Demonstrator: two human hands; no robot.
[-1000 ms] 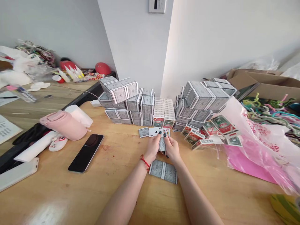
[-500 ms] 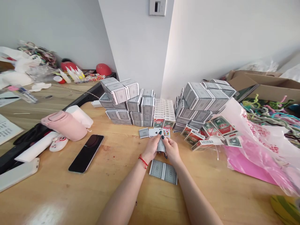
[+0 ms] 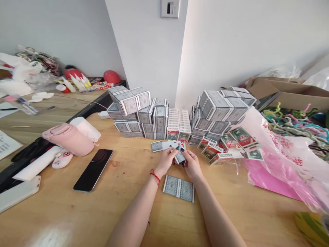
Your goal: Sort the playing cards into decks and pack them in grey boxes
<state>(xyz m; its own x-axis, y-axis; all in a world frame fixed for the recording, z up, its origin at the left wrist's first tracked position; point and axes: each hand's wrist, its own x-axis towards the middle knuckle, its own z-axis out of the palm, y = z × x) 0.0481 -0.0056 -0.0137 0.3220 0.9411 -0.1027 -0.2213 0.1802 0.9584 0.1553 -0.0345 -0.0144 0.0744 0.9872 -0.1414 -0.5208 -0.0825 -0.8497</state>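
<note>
Between my left hand (image 3: 166, 161) and my right hand (image 3: 192, 164) is a grey-patterned playing card (image 3: 180, 157), pinched by both with its back showing. Whether it is one card or a few I cannot tell. Just beyond my fingers, playing cards (image 3: 168, 144) lie face up, partly covered by my hands. A face-down card (image 3: 156, 146) sits left of them. Nearer to me, two face-down cards or card piles (image 3: 179, 188) rest side by side on the wooden table (image 3: 123, 212), below my wrists.
Grey card-patterned blocks are stacked at the back left (image 3: 131, 103) and back right (image 3: 218, 106). Between them stand rows of card boxes (image 3: 179, 120). Loose card boxes (image 3: 223, 147) and pink plastic wrapping (image 3: 275, 175) lie right; a phone (image 3: 93, 170) and pink bottle (image 3: 68, 139) lie left.
The card in my hands has tilted, and my hands have shifted slightly to the right with it. The whole view has moved a little; the cards on the table stay put.
</note>
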